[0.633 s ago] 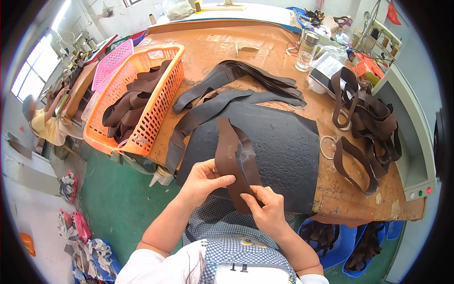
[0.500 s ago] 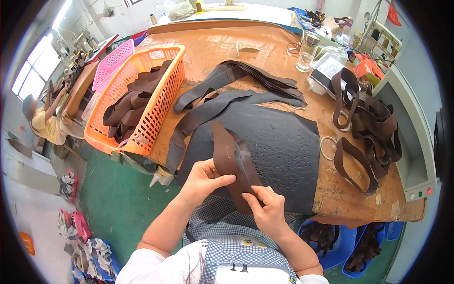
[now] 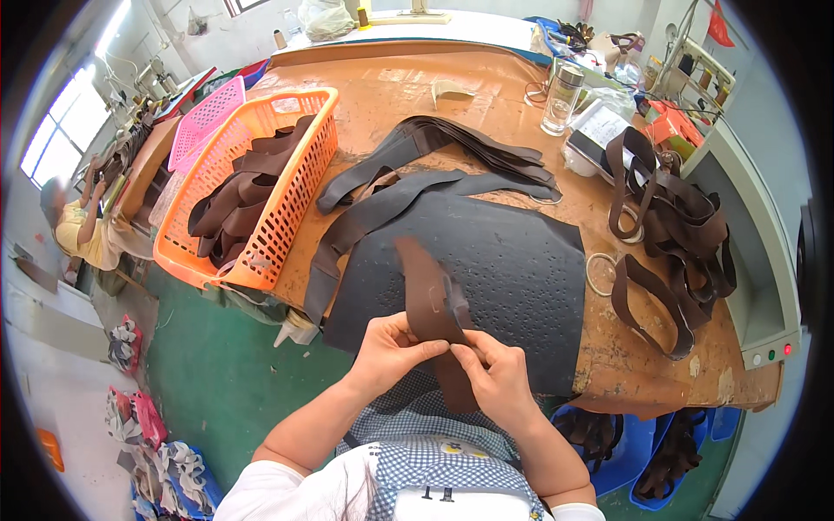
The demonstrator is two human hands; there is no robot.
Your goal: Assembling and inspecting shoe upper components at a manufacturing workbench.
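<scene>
A dark brown leather strip hangs between my hands above the near edge of a black pitted mat. My left hand grips the strip's left edge, thumb on top. Against its right edge, my right hand pinches with thumb and forefinger, and the two thumbs almost meet. The strip's far end stands up and bends over, its greyish underside partly showing; its lower end drops toward my apron. Beyond the mat lie a long dark strip and a stack of folded strips.
An orange basket of brown strips stands at the left. At the right are looped strips, a tape ring, a glass bottle and a grey machine frame. Blue bins sit below the table. Another person works far left.
My hands have come closer together on the strip, the left one shifting right and slightly down. The strip's upper end has moved right and lower.
</scene>
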